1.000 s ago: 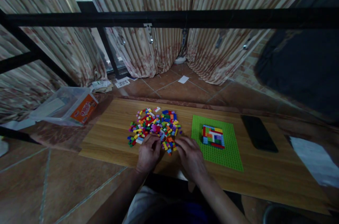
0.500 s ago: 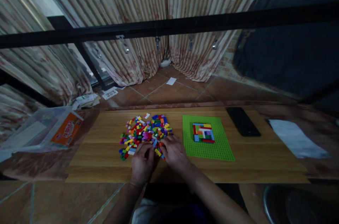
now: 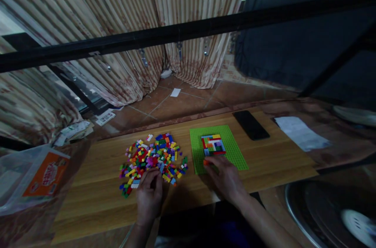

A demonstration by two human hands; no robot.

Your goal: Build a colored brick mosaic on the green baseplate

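Observation:
A pile of small multicoloured building bricks (image 3: 152, 158) lies spread on the wooden table. My left hand (image 3: 149, 191) rests at its near edge with fingers curled together; whatever they may hold is hidden. To the right lies a green studded baseplate (image 3: 235, 156), with a low square build of coloured bricks (image 3: 213, 144) fixed on it. My right hand (image 3: 225, 173) is over the plate's near edge, pinching a small orange brick (image 3: 206, 162) between thumb and fingers. That brick is just in front of the build's near left corner, and I cannot tell whether it touches the plate.
A black phone (image 3: 251, 124) lies on the table (image 3: 88, 197) beyond the plate. White paper (image 3: 302, 133) is at the right. On the left stands a clear plastic box (image 3: 17, 185) with an orange label. A dark metal bar (image 3: 188, 29) crosses before the curtains.
My right hand has left the brick pile and moved right to the green plate with the orange brick. My left hand stays by the pile. The whole view has shifted and tilted.

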